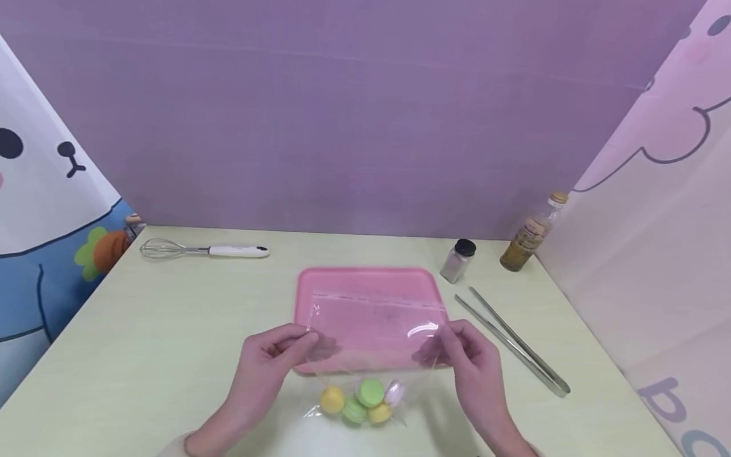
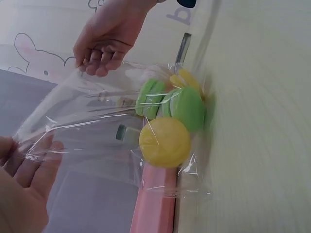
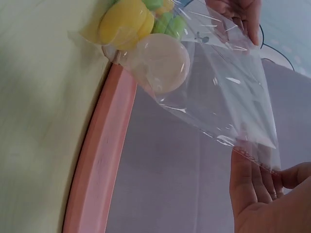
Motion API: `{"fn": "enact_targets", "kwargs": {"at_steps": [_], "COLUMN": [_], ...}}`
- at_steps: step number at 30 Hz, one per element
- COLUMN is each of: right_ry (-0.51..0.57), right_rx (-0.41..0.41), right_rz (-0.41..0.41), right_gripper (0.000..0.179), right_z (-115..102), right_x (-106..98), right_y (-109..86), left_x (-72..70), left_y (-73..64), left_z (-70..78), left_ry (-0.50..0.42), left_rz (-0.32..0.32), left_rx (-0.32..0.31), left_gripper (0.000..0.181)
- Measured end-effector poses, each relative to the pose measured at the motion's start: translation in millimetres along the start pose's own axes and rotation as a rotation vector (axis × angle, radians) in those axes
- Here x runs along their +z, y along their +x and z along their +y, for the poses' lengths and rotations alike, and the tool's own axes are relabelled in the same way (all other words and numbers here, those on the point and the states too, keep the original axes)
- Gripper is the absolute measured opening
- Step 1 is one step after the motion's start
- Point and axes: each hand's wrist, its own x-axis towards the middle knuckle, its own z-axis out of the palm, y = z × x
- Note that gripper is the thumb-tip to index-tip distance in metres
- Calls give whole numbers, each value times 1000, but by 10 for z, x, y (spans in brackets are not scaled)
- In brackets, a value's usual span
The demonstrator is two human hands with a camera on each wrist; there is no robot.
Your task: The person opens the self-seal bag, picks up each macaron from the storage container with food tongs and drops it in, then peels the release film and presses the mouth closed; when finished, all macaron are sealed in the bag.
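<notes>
A clear plastic bag (image 1: 371,346) is stretched between the two hands, in front of and partly over a pink tray (image 1: 365,274). My left hand (image 1: 271,358) pinches its left edge between thumb and fingers. The right hand (image 1: 474,368) pinches the opposite edge in the same way. Several macarons lie in the bottom of the bag: a yellow one (image 2: 165,142), green ones (image 1: 371,393) and a pale pinkish one (image 3: 163,63). In the left wrist view the bag's loaded end is down by the table surface.
A whisk (image 1: 237,251) lies at the back left. Right of the tray stand a black-capped jar (image 1: 457,261) and a corked glass bottle (image 1: 526,241). Metal tongs (image 1: 520,349) lie beside the right hand. A purple backdrop (image 1: 365,127) rises behind the table (image 1: 143,355).
</notes>
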Motion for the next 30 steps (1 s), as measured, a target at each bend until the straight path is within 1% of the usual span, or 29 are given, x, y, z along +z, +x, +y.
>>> {"fn": "enact_targets", "kwargs": {"at_steps": [3,5,7,9,12,14,16,17,19,20,22,24,25,26,28,30], "right_ry": [-8,-22,-35,-32,-6,23,37,38,54,42,-11,-136,-219,-290,-403,-466], "right_rx": [-4,-6,-11,-8,-6,-17,-49,-78,-189,-251,-404,-576,-643,-718,-845,-938], "right_rz": [36,71,97,105,85,44,13,4,-5,10,55,103,135,148,132,70], "right_gripper": [21,20,19,18,18,16,16,18,26,30,35,31,28,26,30,34], "right_z": [1,4,7,9,15,21,25,26,26,19,-19,-77,-123,-173,-282,-383], "right_x": [31,53,69,75,60,34,8,-4,-23,-27,-16,14,48,91,205,346], "right_y": [-8,-12,-20,-33,-50,-52,-42,-33,8,32,90,154,181,209,255,288], "left_x": [29,51,72,89,103,108,109,109,109,109,110,114,118,121,128,134], "left_y": [-20,-34,-52,-69,-91,-98,-100,-100,-98,-97,-95,-94,-95,-97,-104,-114], "left_z": [13,18,25,30,35,37,37,35,30,27,21,16,16,14,16,17], "left_ry": [-52,-96,-115,-119,-113,-100,-92,-85,-82,-84,-97,-98,-97,-100,-95,-97], "left_rz": [52,71,87,97,106,109,109,107,104,100,97,99,102,102,107,107], "left_rx": [-39,-59,-75,-84,-75,-61,-48,-43,-43,-42,-53,-68,-75,-81,-87,-85], "left_gripper": [18,20,21,22,22,21,21,20,20,20,20,21,21,21,20,20]}}
